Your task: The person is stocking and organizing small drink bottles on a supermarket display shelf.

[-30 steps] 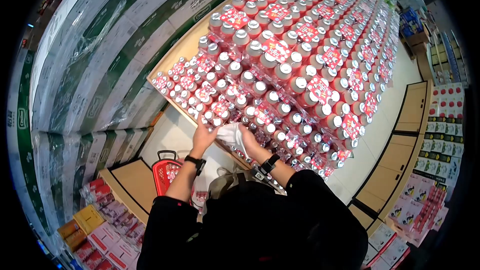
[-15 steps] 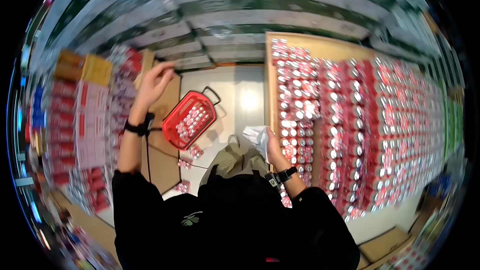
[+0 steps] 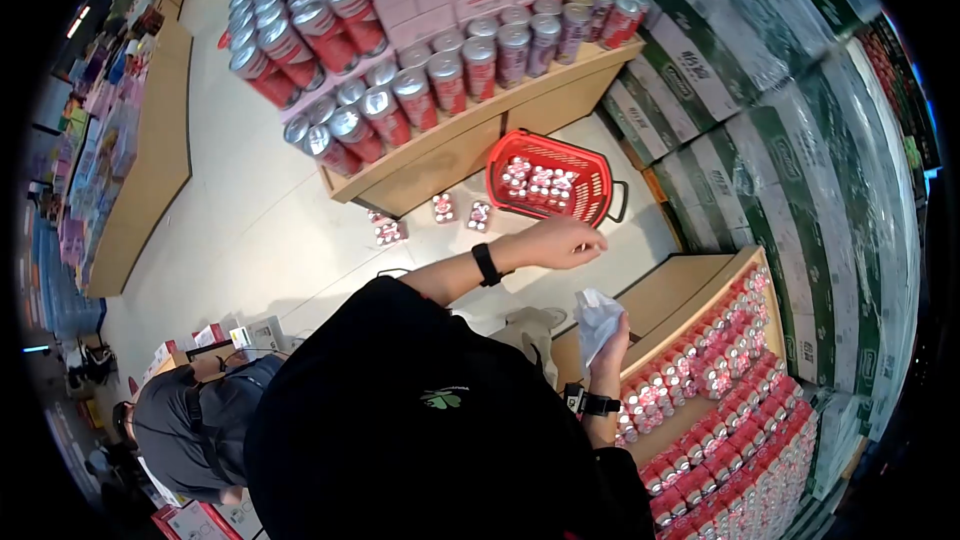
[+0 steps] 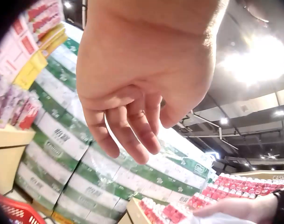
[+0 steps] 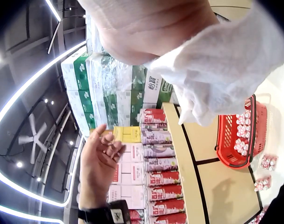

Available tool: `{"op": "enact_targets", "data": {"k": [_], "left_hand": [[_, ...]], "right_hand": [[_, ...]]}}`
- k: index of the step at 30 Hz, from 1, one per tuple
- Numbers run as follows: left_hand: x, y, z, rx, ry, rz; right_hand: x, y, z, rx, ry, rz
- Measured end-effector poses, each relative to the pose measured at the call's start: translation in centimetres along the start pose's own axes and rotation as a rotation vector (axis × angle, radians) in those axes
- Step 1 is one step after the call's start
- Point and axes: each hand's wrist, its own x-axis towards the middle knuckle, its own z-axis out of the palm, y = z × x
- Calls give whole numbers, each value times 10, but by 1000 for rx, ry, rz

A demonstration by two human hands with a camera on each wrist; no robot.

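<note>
A crumpled white cloth is gripped by my right hand, beside the bottle display. In the right wrist view the cloth hangs from the right hand, whose fingers are mostly hidden. My left hand is held out in front of me, below the red basket in the head view, holding nothing. Its fingers hang loosely bent in the left wrist view, where the hand fills the upper middle. Small red-and-white bottle packs lie inside the basket.
Several bottle packs sit on the floor beside a wooden stand of cans. Wrapped green-and-white cartons are stacked at the right. The wooden-edged bottle display is at lower right. Another person bends at lower left.
The view has swung from the bottle display toward the basket and cans. My left hand has let go of the cloth and moved away; the right hand keeps it.
</note>
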Motion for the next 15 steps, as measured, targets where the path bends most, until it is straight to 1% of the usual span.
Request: {"op": "enact_targets", "data": {"k": [2,3,4,5,6,7,8,9,10,11,12,13,15], "left_hand": [[-81,-25,-3,6,-6,-144],[-118,-36,-9,-1,-2,-160],[-153,-45,-15,-65,17,-274],[-189,-55,-22,-134,35,-395],[-224,-72,-29,-147,37,-419],[-259,-90,-35,-117,4,-527],[-289,-107,-41,-86,-24,-629],[-318,-118,-50,-102,-72,-714],[-346,-128,-57,-120,-121,-798],[-370,-140,-61,-129,-123,-807],[-391,-153,-63,-98,-84,-873],[-410,-167,-62,-66,-46,-939],[-442,-195,-57,43,-84,-1083]], "right_hand": [[-8,39,29,86,-79,62],[-8,62,42,62,-87,67],[-7,85,55,55,-84,83],[-10,105,70,46,-75,140],[-15,123,86,37,-65,196],[-21,141,102,29,-56,220],[-24,154,119,-17,-94,258],[-27,166,134,-63,-132,296],[-31,174,149,-77,-129,313],[-36,181,164,-95,-182,337],[-39,188,174,-112,-235,361],[-37,195,181,-116,-229,371],[-30,212,187,-145,-230,433]]}}
